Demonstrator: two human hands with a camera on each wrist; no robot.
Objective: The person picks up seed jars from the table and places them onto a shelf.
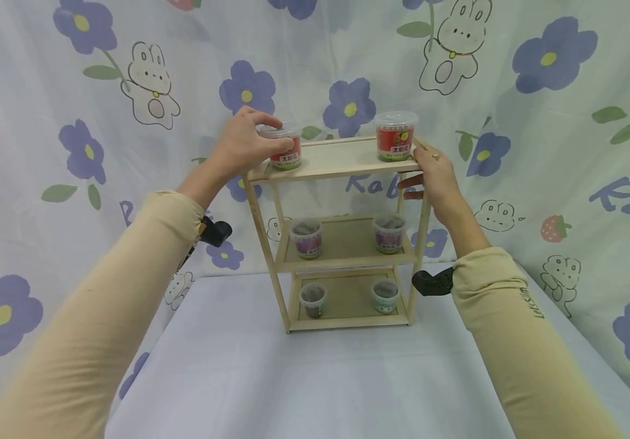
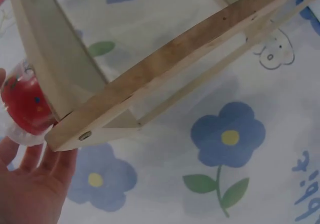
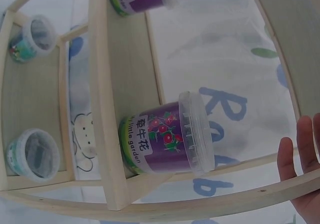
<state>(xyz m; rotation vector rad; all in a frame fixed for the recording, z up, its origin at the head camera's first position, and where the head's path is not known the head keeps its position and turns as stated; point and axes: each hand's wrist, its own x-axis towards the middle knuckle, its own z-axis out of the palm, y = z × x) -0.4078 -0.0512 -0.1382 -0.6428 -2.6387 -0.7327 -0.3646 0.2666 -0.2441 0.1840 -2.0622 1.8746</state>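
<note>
A three-tier wooden shelf [image 1: 342, 157] stands upright on the white table. At the left end of its top board, my left hand [image 1: 246, 141] grips a red-labelled plastic cup [image 1: 286, 157] with a clear lid, thumb across its front and fingers over the top. The same red cup [image 2: 27, 104] shows beside the board's end in the left wrist view. My right hand [image 1: 440, 183] holds the shelf's upper right corner, its fingers reaching past the right upright. Close to that hand, a second red-labelled cup [image 1: 395, 137] sits on the top board.
Two purple-labelled cups, one left [image 1: 307, 239] and one right [image 1: 389, 233], stand on the middle tier. Two smaller cups, one left [image 1: 313, 300] and one right [image 1: 385, 297], stand on the bottom tier. A flower-and-rabbit patterned curtain [image 1: 293, 36] hangs behind the table [image 1: 347, 384].
</note>
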